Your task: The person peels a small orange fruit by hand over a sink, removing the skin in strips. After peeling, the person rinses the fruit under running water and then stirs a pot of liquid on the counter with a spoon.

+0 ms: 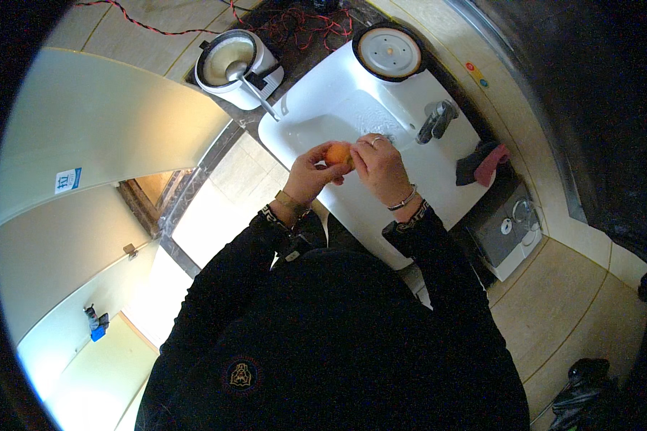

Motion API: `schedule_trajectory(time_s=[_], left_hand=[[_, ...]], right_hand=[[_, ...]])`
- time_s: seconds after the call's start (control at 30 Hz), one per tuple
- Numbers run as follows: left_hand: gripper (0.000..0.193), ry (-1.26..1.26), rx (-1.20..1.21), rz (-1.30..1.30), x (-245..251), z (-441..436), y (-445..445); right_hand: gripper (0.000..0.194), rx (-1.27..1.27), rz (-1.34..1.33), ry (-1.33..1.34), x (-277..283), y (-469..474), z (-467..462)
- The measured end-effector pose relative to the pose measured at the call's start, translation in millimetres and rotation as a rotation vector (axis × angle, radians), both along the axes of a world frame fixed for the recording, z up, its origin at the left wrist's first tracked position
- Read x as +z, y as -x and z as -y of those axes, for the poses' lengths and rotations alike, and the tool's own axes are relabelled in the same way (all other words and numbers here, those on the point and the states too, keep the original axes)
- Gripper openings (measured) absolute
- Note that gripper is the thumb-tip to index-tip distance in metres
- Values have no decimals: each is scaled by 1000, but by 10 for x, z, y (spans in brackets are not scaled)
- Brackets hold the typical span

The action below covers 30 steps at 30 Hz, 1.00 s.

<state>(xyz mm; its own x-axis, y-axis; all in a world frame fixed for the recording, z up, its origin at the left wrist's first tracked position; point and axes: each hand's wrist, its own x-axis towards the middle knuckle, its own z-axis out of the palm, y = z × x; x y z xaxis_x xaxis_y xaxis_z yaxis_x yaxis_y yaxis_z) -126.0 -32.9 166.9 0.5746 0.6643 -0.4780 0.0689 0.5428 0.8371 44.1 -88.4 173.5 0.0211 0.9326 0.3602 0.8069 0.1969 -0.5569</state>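
Observation:
Over the near rim of a white washbasin, my left hand grips a small round orange-coloured fruit, its fingers curled around it. My right hand, with a ring, has its thumb and fingertips pinched at the fruit's right side; whether they hold a piece of it cannot be told. Water stands or ripples in the bowl behind the hands, below a dark metal faucet. A bracelet is on each wrist.
A white cooker with pale contents and a metal ladle stands at the upper left. Its round lid lies on the basin's far corner. Dark and pink cloths hang over the right edge. Red-black wires tangle behind.

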Motion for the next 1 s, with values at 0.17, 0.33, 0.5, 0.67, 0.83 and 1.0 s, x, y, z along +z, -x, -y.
schedule_trajectory(time_s=[0.17, 0.33, 0.5, 0.67, 0.83, 1.0], left_hand=[[53, 19, -20, -9, -39, 1, 4], [46, 223, -59, 21, -64, -44, -51], [49, 252, -241, 42, -373, 1, -424], [53, 369, -318, -46, -770, 62, -1133], [51, 130, -240, -304, -1167, 155, -1691], [55, -94, -156, -164, -1514, 139, -1920]], right_hand=[[14, -97, -81, 2, -282, -24, 29], [22, -511, -985, 612, -643, -210, 242], [28, -604, -1916, 485, -1002, -414, 490], [31, -586, -1982, 346, -1317, -630, 517], [37, -580, -1707, 233, -1553, -804, 525], [45, -696, -1415, 265, -1679, -892, 423]])
